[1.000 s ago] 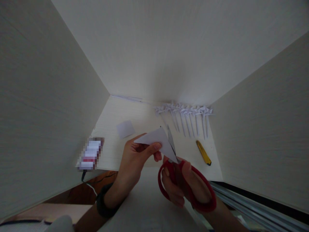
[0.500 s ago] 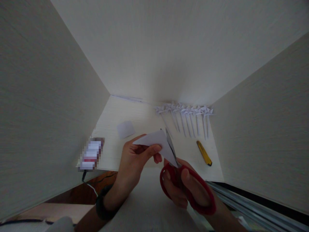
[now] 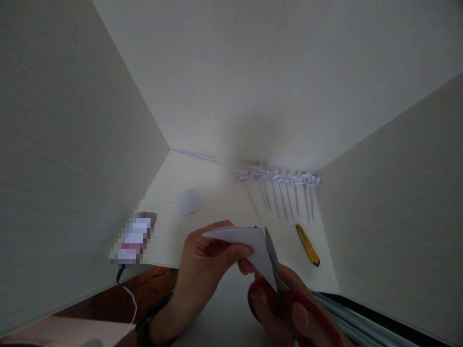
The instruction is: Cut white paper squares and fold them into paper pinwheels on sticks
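Note:
My left hand [image 3: 213, 265] pinches a folded piece of white paper [image 3: 249, 241] between thumb and fingers. The paper forms a triangle, its narrow tip pointing left. In my right hand [image 3: 278, 308] is a pair of scissors [image 3: 273, 260] with red handles, thumb and fingers through the loops. The blades lie along the paper's right edge, pointing up and away from me; part of the far blade is behind the paper. A square of white paper [image 3: 190, 201] lies on the white surface beyond my left hand.
Several white paper pinwheels on sticks [image 3: 278, 178] lie in a row along the back wall. Thin white sticks [image 3: 195, 155] rest at the back left. A yellow utility knife [image 3: 307, 245] lies at the right. A phone [image 3: 134, 239], its screen blurred, sits at the left edge with a cable.
Both hands, the folded paper and the scissors appear lower and slightly further right. The whole view has shifted a little, and the scissors remain along the paper's right edge.

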A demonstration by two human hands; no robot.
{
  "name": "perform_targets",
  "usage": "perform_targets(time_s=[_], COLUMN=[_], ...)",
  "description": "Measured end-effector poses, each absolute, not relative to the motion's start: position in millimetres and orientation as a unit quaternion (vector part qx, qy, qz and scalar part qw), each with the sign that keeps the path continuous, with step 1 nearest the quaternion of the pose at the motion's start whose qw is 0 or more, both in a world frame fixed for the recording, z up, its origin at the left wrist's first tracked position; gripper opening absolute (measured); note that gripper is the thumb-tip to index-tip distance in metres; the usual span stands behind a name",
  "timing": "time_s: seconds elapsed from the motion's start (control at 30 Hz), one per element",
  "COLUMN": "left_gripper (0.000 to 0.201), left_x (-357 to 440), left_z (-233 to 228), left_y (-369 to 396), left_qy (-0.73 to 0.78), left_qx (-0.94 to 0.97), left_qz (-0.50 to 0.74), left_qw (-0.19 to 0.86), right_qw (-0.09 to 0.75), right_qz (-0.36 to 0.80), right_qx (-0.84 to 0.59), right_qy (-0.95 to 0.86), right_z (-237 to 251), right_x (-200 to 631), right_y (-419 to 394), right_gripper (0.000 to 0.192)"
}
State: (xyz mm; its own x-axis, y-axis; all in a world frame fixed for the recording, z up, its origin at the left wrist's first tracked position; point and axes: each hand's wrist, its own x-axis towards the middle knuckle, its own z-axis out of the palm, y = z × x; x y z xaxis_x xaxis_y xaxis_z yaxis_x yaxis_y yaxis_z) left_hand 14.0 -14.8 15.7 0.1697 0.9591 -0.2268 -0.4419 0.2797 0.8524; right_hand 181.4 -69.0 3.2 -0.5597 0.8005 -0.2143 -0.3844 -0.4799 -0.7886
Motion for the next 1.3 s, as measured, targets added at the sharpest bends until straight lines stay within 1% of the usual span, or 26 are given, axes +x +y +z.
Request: perform_targets(time_s=[0.1,0.2,0.3,0.4,0.53,0.9,1.13,1.3], left_gripper=[0.015,0.014,0.013,0.012,0.012,0.009,0.010,0.009], left_x=[13.2,12.6,12.0,11.4,10.7,10.6,11.0,11.3], left_z=[15.2,15.4,15.8,16.0,15.9,14.8,13.3,11.8], left_y=[-15.4,-15.8,-15.7,-15.3,-15.5,-15.7,-16.8,-17.2], left_qy=[0.402,0.409,0.421,0.431,0.429,0.444,0.432,0.430], left_qx=[0.323,0.322,0.324,0.330,0.338,0.341,0.337,0.333], left_qz=[0.495,0.487,0.484,0.480,0.474,0.476,0.481,0.490], left_qw=[0.699,0.701,0.695,0.689,0.690,0.678,0.684,0.681], right_qw=[0.351,0.345,0.355,0.377,0.380,0.371,0.377,0.365], right_qz=[0.810,0.803,0.809,0.810,0.813,0.799,0.801,0.798], right_qx=[-0.299,-0.333,-0.303,-0.271,-0.268,-0.282,-0.287,-0.311], right_qy=[-0.362,-0.354,-0.358,-0.358,-0.351,-0.380,-0.366,-0.366], right_z=[0.7,-3.4,-5.7,-4.8,-2.0,3.3,14.3,13.6], right_x=[182.5,184.5,184.6,182.0,179.0,177.2,174.3,172.8], right_y=[-72.2,-76.2,-77.6,-75.4,-72.7,-72.4,-69.0,-72.1], right_gripper=[0.061,0.064,0.060,0.051,0.046,0.054,0.044,0.048])
